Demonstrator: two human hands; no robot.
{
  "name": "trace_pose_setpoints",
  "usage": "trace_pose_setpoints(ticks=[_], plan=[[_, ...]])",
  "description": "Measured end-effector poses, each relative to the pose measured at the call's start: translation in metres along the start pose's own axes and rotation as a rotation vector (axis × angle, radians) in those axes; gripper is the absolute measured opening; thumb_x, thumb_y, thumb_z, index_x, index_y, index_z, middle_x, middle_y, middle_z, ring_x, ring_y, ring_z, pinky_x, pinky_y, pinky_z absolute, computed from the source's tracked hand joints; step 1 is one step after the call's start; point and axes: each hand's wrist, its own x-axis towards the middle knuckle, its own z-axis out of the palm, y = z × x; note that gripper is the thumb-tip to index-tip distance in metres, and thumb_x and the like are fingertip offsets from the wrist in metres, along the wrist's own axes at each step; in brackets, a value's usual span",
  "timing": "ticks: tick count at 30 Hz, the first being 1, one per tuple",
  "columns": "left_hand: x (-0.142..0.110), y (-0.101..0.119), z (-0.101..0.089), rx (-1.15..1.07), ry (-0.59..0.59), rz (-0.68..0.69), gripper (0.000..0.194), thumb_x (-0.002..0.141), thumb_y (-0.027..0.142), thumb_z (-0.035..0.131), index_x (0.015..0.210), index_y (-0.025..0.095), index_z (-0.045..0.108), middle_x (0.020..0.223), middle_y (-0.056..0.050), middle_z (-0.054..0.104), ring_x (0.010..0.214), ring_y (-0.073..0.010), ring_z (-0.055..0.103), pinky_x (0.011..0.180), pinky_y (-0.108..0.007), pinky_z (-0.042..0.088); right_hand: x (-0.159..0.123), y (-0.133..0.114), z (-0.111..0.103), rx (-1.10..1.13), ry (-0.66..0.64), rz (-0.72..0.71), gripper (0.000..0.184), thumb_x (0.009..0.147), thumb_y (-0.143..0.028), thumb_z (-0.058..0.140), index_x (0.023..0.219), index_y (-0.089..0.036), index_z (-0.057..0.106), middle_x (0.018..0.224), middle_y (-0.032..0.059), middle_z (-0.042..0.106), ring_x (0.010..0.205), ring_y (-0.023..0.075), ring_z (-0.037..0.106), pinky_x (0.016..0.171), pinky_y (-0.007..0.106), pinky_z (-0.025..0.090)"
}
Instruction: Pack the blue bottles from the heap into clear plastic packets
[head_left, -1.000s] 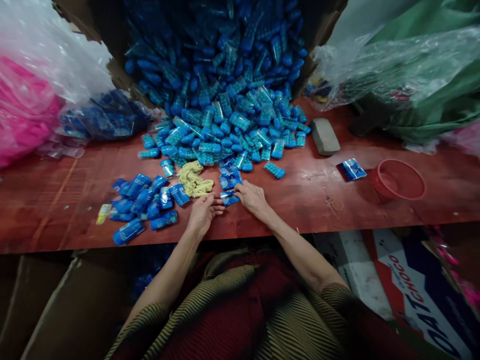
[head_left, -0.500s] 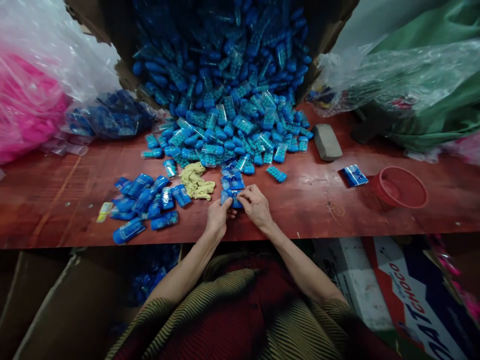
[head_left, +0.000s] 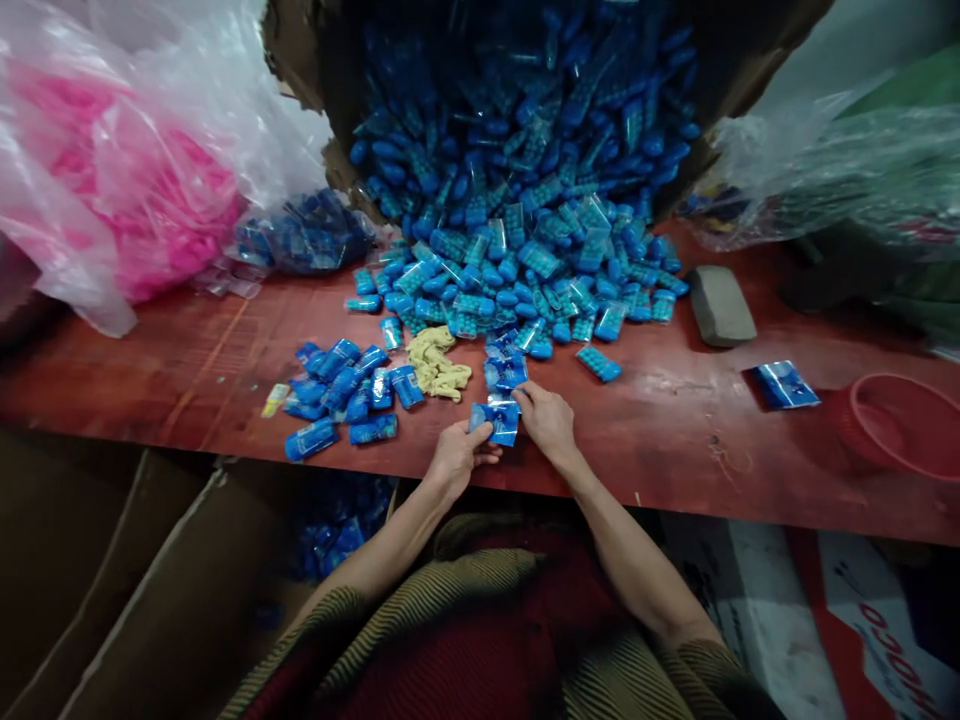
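My left hand (head_left: 457,458) pinches a flat blue printed sleeve (head_left: 504,422) between thumb and fingers, near the table's front edge. Close by on the right, my right hand (head_left: 549,425) has its thumb and fingertips pressed together at the sleeve's upper right corner. What those fingertips hold is too small to make out. Just beyond them lie more flat blue sleeves (head_left: 505,372), overlapping on the table. A crumpled pale yellow cloth-like piece (head_left: 439,362) is left of these. Farther left sits a group of blue wrapped bottles (head_left: 341,382).
Clear blue-capped bottles of small balls (head_left: 517,270) spill from a torn cardboard box (head_left: 300,50) onto the red table (head_left: 652,430). On the right are a grey block (head_left: 721,305), a blue packet (head_left: 784,385) and a red basket (head_left: 904,425). Plastic bags (head_left: 172,190) stand left.
The view has swung left, shifting the scene rightward. My left hand has drawn the sleeve toward the front edge, and it shows flatter and more fully between my hands.
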Motion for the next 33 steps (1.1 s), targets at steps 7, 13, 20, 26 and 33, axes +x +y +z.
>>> trace_pose_setpoints(ticks=[7,13,20,26,33], plan=[[0.001,0.002,0.002,-0.069,-0.050,0.123,0.031,0.055,0.033,0.079,0.067,0.010,0.060,0.054,-0.001,0.060,0.048,-0.0091,0.055,0.046,-0.020,0.048,-0.017,-0.002,-0.016,-0.243,0.194,-0.036,0.039,0.091,-0.035,0.043,0.127,-0.022,0.050,0.113,0.0118,0.055,0.097,0.0238,0.054,0.078,0.032,0.041],[0.008,0.000,0.012,-0.066,-0.050,0.139,0.031,0.056,0.033,0.078,0.062,0.012,0.056,0.047,0.003,0.053,0.049,-0.0104,0.057,0.047,-0.020,0.049,-0.008,0.014,-0.001,-0.004,0.180,-0.128,0.027,0.092,-0.027,0.042,0.091,-0.021,0.068,0.091,0.0076,0.063,0.087,0.0198,0.054,0.080,0.031,0.041],[0.001,0.005,0.013,-0.082,-0.103,0.094,0.031,0.056,0.033,0.078,0.064,0.012,0.057,0.045,0.003,0.051,0.052,-0.0136,0.061,0.048,-0.021,0.049,0.003,0.013,0.006,0.512,-0.004,-0.103,0.028,0.090,-0.032,0.041,0.101,-0.020,0.063,0.080,0.0012,0.063,0.067,0.0148,0.056,0.063,0.026,0.046],[0.018,0.008,0.019,-0.045,0.015,0.130,0.026,0.058,0.027,0.076,0.064,0.013,0.056,0.042,0.005,0.050,0.044,-0.0102,0.055,0.045,-0.020,0.048,-0.008,0.003,0.004,-0.054,0.169,-0.076,0.032,0.090,-0.022,0.042,0.116,-0.020,0.059,0.110,0.0130,0.058,0.097,0.0252,0.052,0.079,0.037,0.042],[0.012,0.009,0.018,-0.017,-0.025,0.201,0.028,0.058,0.030,0.076,0.074,0.012,0.061,0.061,-0.001,0.064,0.050,-0.0098,0.057,0.044,-0.019,0.045,-0.016,0.010,-0.010,0.576,0.214,-0.096,0.033,0.085,-0.036,0.049,0.112,-0.019,0.060,0.099,0.0071,0.062,0.087,0.0177,0.057,0.079,0.031,0.046]])
